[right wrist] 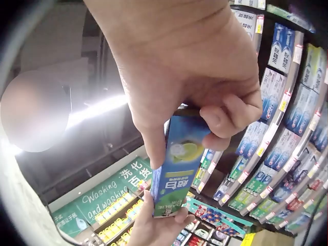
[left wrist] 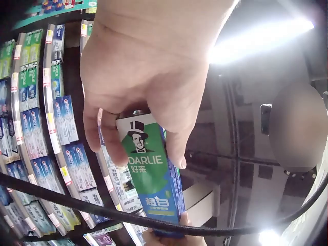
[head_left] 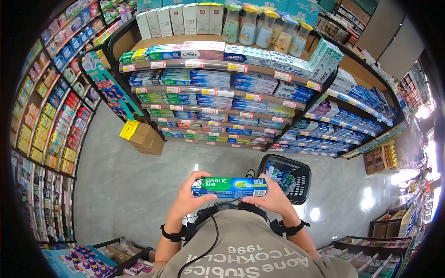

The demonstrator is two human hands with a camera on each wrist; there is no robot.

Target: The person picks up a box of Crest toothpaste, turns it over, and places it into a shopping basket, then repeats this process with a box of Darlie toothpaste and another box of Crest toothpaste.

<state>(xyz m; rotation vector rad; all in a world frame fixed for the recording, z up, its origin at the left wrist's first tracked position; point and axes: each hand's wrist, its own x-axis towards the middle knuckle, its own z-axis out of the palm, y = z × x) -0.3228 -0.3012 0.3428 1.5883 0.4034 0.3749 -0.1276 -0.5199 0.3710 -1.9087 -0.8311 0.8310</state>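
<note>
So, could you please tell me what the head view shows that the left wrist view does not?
Only the head view shows the black basket on the floor, the cardboard box beside the shelves, and the right hand whole. Only the left wrist view shows the top-hatted figure printed on the toothpaste box and the ceiling light. Both show the left hand gripping one end of that box, with toothpaste shelves behind.
</note>
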